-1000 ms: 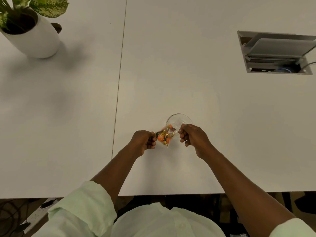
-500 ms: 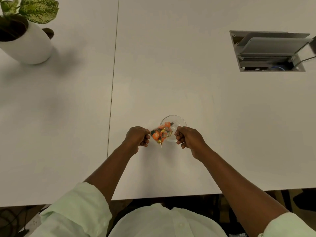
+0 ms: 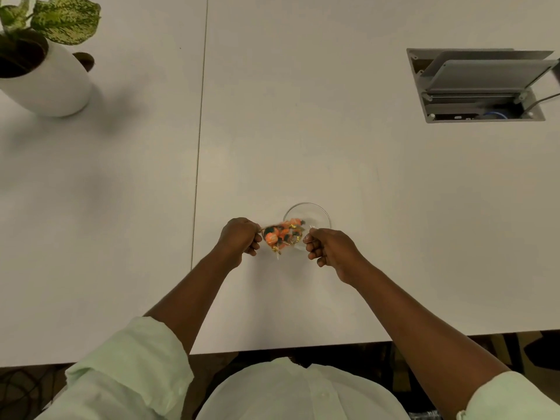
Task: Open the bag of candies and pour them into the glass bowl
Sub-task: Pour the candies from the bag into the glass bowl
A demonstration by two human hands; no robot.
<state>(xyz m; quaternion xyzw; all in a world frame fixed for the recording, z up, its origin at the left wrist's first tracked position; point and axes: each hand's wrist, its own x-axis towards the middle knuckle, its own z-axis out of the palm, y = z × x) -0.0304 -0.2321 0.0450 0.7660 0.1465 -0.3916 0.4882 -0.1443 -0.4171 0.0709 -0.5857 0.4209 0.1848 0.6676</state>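
A small clear bag of candies (image 3: 281, 236), orange, green and gold, hangs stretched between my two hands just above the near-left rim of the glass bowl (image 3: 315, 211). My left hand (image 3: 239, 236) pinches the bag's left edge. My right hand (image 3: 328, 248) pinches its right edge, in front of the bowl's near side. The bowl stands on the white table (image 3: 303, 147). The bag overlaps the bowl, so I cannot tell whether any candies lie inside it.
A potted plant in a white pot (image 3: 51, 83) stands at the far left. A grey cable hatch (image 3: 478, 86) with its lid up is set into the table at the far right. The table's front edge (image 3: 272, 348) runs close to my body.
Both hands have drifted slightly left and away with the bag, which now sits more over the bowl's rim and is pulled flatter between the hands.
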